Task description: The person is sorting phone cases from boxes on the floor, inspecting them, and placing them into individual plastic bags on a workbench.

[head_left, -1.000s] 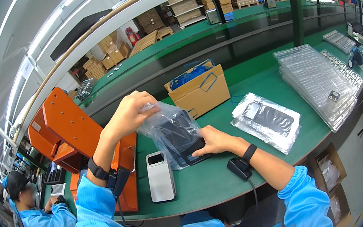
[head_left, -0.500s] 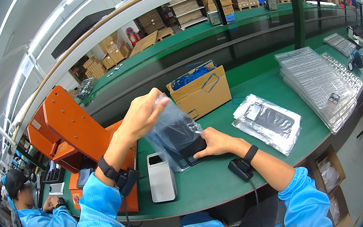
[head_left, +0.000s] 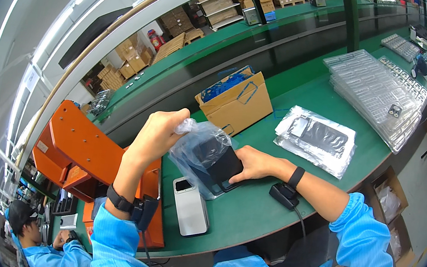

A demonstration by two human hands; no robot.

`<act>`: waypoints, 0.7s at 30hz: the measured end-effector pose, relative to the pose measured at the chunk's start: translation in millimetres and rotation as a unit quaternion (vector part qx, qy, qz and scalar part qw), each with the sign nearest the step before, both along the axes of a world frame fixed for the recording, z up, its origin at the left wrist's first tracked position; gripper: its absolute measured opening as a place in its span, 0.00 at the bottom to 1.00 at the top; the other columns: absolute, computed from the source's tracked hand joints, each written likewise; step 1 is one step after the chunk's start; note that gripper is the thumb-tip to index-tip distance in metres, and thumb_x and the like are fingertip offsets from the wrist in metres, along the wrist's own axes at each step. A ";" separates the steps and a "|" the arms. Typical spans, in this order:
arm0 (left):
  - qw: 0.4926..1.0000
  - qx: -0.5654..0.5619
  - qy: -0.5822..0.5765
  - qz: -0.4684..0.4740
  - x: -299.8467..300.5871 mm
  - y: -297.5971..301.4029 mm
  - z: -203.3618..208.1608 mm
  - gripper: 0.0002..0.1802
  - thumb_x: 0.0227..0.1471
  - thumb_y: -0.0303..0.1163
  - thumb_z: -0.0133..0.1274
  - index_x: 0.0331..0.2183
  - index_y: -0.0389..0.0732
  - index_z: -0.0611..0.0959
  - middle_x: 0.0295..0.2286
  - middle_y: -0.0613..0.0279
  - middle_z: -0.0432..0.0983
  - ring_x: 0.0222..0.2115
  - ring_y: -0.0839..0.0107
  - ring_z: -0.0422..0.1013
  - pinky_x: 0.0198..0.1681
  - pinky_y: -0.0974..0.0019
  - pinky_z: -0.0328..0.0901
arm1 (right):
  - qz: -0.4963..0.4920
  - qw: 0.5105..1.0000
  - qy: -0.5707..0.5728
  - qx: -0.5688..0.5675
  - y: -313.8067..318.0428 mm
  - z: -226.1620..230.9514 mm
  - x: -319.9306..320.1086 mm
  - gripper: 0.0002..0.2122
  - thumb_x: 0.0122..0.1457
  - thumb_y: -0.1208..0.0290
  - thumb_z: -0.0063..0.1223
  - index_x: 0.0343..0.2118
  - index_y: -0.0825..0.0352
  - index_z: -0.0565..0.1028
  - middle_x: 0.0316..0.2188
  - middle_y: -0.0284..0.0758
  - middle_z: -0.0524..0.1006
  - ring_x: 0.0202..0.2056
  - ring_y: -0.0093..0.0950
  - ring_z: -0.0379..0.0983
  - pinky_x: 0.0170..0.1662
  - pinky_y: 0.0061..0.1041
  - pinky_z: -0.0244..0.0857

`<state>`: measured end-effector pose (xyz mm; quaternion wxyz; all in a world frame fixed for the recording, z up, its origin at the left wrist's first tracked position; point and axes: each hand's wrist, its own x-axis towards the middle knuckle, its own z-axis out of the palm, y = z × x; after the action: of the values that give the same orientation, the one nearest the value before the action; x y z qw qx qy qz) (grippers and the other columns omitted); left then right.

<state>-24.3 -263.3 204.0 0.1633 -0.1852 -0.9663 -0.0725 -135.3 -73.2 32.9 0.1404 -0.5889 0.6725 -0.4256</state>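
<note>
My left hand [head_left: 158,132] is closed on the bunched edge of a clear plastic bag [head_left: 184,154]. Partly covered by that bag is a black phone-shaped panel [head_left: 228,167], tilted above the green bench. My right hand [head_left: 257,165] grips its right side, thumb in front and fingers hidden behind. How many pieces the bag covers, I cannot tell. Just below the bag lies a silver-white phone-shaped part [head_left: 191,215] with a black window at its top. More black panels in clear bags [head_left: 317,140] lie stacked right of my right hand.
An orange machine [head_left: 81,139] stands at the left. Behind my hands is a cardboard box [head_left: 245,104] with blue material inside. Clear trays [head_left: 366,95] are piled at the far right of the green bench [head_left: 245,217]. A co-worker [head_left: 53,247] sits at lower left.
My left hand has moved left and slightly down with the bunched bag. More of the black panel's bare surface shows beside my right hand, which has barely moved.
</note>
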 end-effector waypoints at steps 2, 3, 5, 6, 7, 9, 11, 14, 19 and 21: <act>1.000 -0.008 0.016 -0.007 2.0 1.6 -4.1 0.11 0.41 0.19 0.56 0.28 0.35 0.70 0.21 0.46 0.70 0.27 0.44 0.70 0.28 0.56 0.64 | 0.022 0.999 -0.029 -0.030 -2.4 -4.3 -0.3 0.22 0.41 0.65 0.68 0.36 0.77 0.75 0.31 0.46 0.80 0.34 0.41 0.77 0.41 0.32 0.71; 0.999 -0.016 0.031 -0.009 3.3 2.7 -6.4 0.12 0.40 0.18 0.54 0.29 0.35 0.70 0.21 0.46 0.70 0.27 0.44 0.70 0.28 0.55 0.64 | 0.023 0.999 -0.028 -0.031 -2.4 -4.0 0.0 0.22 0.41 0.65 0.68 0.36 0.77 0.75 0.31 0.46 0.80 0.34 0.41 0.77 0.41 0.32 0.71; 0.999 -0.021 0.045 -0.012 2.9 2.9 -12.8 0.13 0.40 0.17 0.53 0.31 0.35 0.69 0.21 0.46 0.70 0.27 0.44 0.70 0.28 0.55 0.65 | 0.026 0.999 -0.032 0.002 -0.2 -0.1 1.0 0.22 0.41 0.66 0.68 0.37 0.76 0.76 0.31 0.46 0.80 0.34 0.40 0.77 0.40 0.32 0.71; 0.998 -0.040 0.050 0.007 3.2 2.7 -14.9 0.12 0.42 0.18 0.53 0.31 0.35 0.69 0.22 0.46 0.71 0.28 0.44 0.71 0.29 0.54 0.65 | 0.026 0.999 -0.032 0.002 -0.1 0.0 1.1 0.22 0.41 0.66 0.68 0.37 0.76 0.76 0.31 0.46 0.80 0.34 0.40 0.77 0.40 0.32 0.71; 0.996 -0.060 0.054 0.028 4.4 3.3 -15.7 0.11 0.44 0.19 0.53 0.32 0.36 0.70 0.22 0.45 0.73 0.28 0.45 0.72 0.29 0.54 0.65 | 0.025 0.999 -0.026 0.002 -0.3 0.6 1.7 0.22 0.41 0.67 0.68 0.36 0.76 0.76 0.31 0.46 0.80 0.33 0.40 0.77 0.39 0.32 0.71; 0.997 -0.041 0.050 0.044 8.4 8.3 -15.4 0.12 0.45 0.23 0.55 0.34 0.36 0.71 0.22 0.45 0.74 0.28 0.46 0.73 0.29 0.55 0.66 | 0.025 0.999 -0.020 0.001 -1.0 2.4 3.6 0.22 0.40 0.67 0.68 0.36 0.76 0.75 0.30 0.47 0.79 0.33 0.40 0.77 0.39 0.32 0.71; 0.998 -0.017 0.043 0.054 7.5 14.4 -13.9 0.14 0.47 0.27 0.57 0.35 0.36 0.72 0.23 0.45 0.75 0.28 0.47 0.74 0.30 0.55 0.67 | 0.010 1.000 -0.019 0.020 1.2 0.4 2.0 0.21 0.40 0.66 0.68 0.34 0.77 0.75 0.29 0.48 0.79 0.32 0.41 0.77 0.37 0.33 0.70; 0.994 0.033 -0.058 0.085 13.7 25.2 -1.0 0.20 0.45 0.37 0.63 0.37 0.36 0.75 0.23 0.45 0.76 0.28 0.49 0.74 0.30 0.57 0.67 | 0.020 0.999 0.001 -0.040 -7.9 -17.1 -4.0 0.21 0.40 0.65 0.68 0.33 0.78 0.75 0.28 0.49 0.78 0.31 0.42 0.77 0.36 0.33 0.70; 0.996 0.014 -0.090 0.017 13.0 15.1 -0.9 0.20 0.40 0.38 0.67 0.32 0.35 0.79 0.21 0.49 0.76 0.24 0.50 0.73 0.29 0.60 0.67 | 0.012 1.000 0.014 0.007 -3.5 -4.3 -0.2 0.21 0.41 0.65 0.68 0.32 0.77 0.75 0.27 0.49 0.78 0.30 0.41 0.77 0.35 0.33 0.70; 0.993 0.025 -0.109 0.025 13.4 10.3 0.3 0.19 0.40 0.37 0.66 0.32 0.35 0.79 0.21 0.49 0.76 0.24 0.51 0.73 0.29 0.60 0.67 | -0.002 0.999 0.018 0.051 -0.2 3.0 2.3 0.20 0.41 0.65 0.68 0.32 0.77 0.75 0.27 0.48 0.78 0.30 0.41 0.77 0.35 0.32 0.70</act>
<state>-10.9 -253.0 204.3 0.0632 -0.1482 -0.9805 -0.1123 -132.9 -73.4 35.9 0.1572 -0.5868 0.6973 -0.3804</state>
